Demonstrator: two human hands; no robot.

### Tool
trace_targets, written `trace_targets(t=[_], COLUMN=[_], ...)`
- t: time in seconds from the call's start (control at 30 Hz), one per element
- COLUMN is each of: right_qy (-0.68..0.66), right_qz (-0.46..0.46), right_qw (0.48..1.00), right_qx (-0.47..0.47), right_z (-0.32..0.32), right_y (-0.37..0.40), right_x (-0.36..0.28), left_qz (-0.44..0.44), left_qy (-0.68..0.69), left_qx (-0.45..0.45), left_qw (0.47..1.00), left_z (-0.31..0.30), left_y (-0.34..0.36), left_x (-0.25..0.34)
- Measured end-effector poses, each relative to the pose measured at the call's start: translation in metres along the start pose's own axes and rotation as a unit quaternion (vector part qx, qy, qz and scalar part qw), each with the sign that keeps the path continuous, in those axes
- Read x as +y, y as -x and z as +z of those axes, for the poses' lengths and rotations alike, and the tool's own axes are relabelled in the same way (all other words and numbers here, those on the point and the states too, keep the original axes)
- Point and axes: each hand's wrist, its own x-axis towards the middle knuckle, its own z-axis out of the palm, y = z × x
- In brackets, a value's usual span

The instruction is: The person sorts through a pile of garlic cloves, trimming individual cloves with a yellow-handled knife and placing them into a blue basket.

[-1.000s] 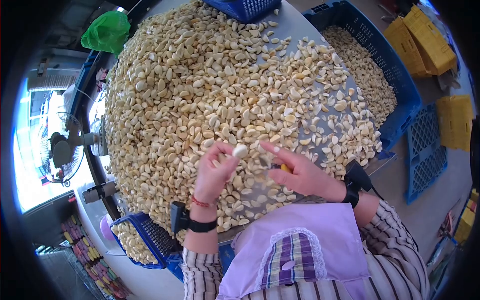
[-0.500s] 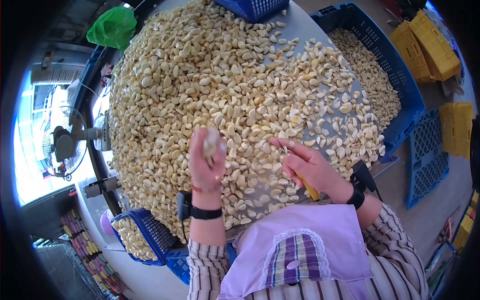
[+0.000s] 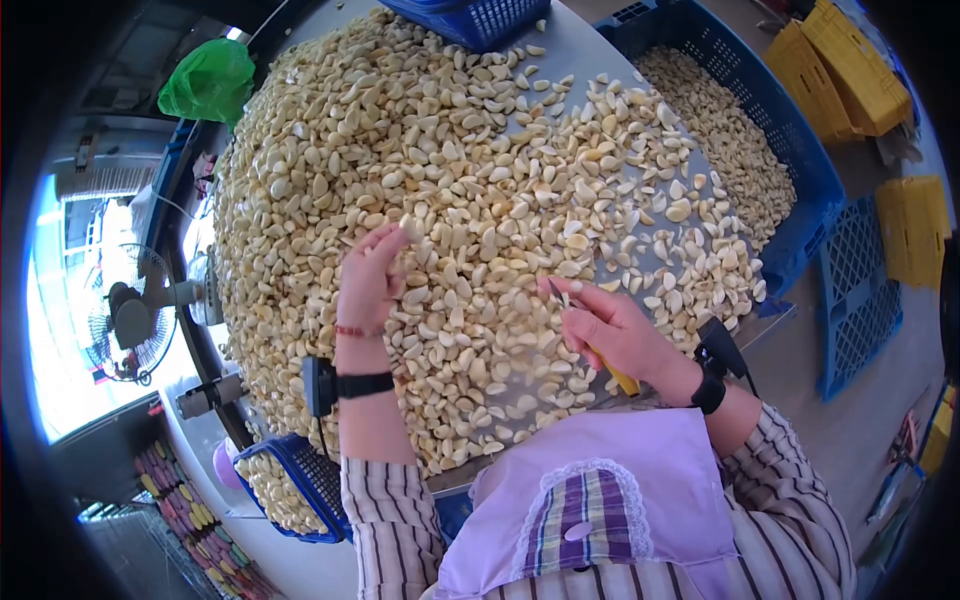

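Pale peeled cloves (image 3: pixel 450 200), which look like garlic, lie heaped on a grey metal table (image 3: pixel 590 50). Over the middle of the heap, my left hand (image 3: pixel 370 275) pinches a single clove (image 3: pixel 408 226) between thumb and fingertips. To the right, my right hand (image 3: pixel 615 330) is closed around a small knife (image 3: pixel 612 370) with a yellow handle; its short blade shows by the index finger, pointing up and left. Both wrists carry black straps.
A large blue crate (image 3: pixel 820 185) of cloves stands at the right, near yellow crates (image 3: pixel 860 75). Blue baskets sit at the top (image 3: pixel 480 25) and lower left (image 3: pixel 305 470). A fan (image 3: pixel 135 315) and green bag (image 3: pixel 208 82) are at the left.
My left hand has moved left and slightly up, and its blurred handful of cloves is now one clove at the fingertips. My right hand has barely moved. The view has shifted slightly.
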Motion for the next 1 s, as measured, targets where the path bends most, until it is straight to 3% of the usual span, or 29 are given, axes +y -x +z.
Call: trace_targets(t=[0.03,0.1,0.17,0.23,0.3,0.37,0.47,0.53,0.6,0.63,0.67,0.7,0.73,0.8,0.83,0.87,0.9,0.93,0.97,1.0], right_qy=[0.027,0.058,0.160,0.195,0.227,0.215,0.169,0.124,0.028,0.028,0.027,0.007,-0.013,-0.021,-0.021,-0.021,-0.021,-0.021,-0.008,0.006], right_qz=[-0.001,-0.001,-0.081,-0.105,-0.130,-0.089,-0.023,0.023,0.013,0.007,0.007,-0.005,-0.017,-0.015,-0.017,-0.018,-0.010,-0.010,-0.006,-0.003], right_qw=[1.000,0.998,0.984,0.975,0.965,0.970,0.982,0.990,0.999,1.000,1.000,1.000,0.999,0.999,0.999,1.000,1.000,1.000,1.000,1.000], right_qx=[0.006,0.011,-0.006,-0.006,-0.010,-0.069,-0.080,-0.066,-0.015,0.005,0.004,0.020,0.035,0.026,0.017,0.010,0.005,0.002,-0.005,-0.012], right_z=[0.003,0.008,0.013,0.017,0.021,0.025,0.027,0.027,0.020,0.016,0.013,0.009,0.007,0.007,0.007,0.009,0.011,0.013,0.014,0.015], right_y=[0.000,-0.002,-0.002,-0.003,-0.003,-0.002,0.001,0.002,0.003,0.003,0.003,0.002,0.000,-0.003,-0.006,-0.007,-0.008,-0.009,-0.009,-0.008], right_x=[-0.003,-0.004,-0.005,-0.002,-0.003,-0.010,-0.008,-0.008,-0.007,-0.009,-0.007,-0.005,-0.004,-0.001,0.003,0.006,0.007,0.006,0.005,0.005], left_qz=[-0.002,0.002,-0.002,-0.005,-0.003,-0.004,-0.001,0.115,0.175,0.210,0.245,0.321,0.333,0.312,0.313,0.192,0.058,0.058,-0.055,-0.164], left_qy=[0.000,0.099,0.127,0.155,0.180,0.165,0.159,0.377,0.503,0.499,0.539,0.417,0.285,0.055,0.052,-0.136,-0.314,-0.314,-0.499,-0.648], left_qx=[0.001,-0.126,-0.112,-0.097,-0.183,-0.202,-0.215,-0.292,-0.143,-0.005,0.058,0.060,0.348,0.451,0.455,0.539,0.592,0.594,0.628,0.619], left_qw=[1.000,0.987,0.986,0.983,0.967,0.965,0.964,0.871,0.834,0.841,0.803,0.848,0.829,0.834,0.832,0.809,0.740,0.738,0.595,0.412], left_z=[-0.001,0.000,0.023,0.037,0.040,0.044,0.046,0.029,-0.017,-0.050,-0.099,-0.170,-0.184,-0.268,-0.320,-0.373,-0.399,-0.380,-0.331,-0.286], left_y=[0.011,0.031,0.059,0.079,0.091,0.105,0.124,0.135,0.149,0.164,0.172,0.182,0.198,0.235,0.246,0.251,0.256,0.256,0.248,0.238], left_x=[-0.007,-0.019,-0.021,-0.030,-0.044,-0.055,-0.063,-0.074,-0.075,-0.068,-0.070,-0.083,-0.069,-0.075,-0.086,-0.104,-0.114,-0.108,-0.090,-0.072])
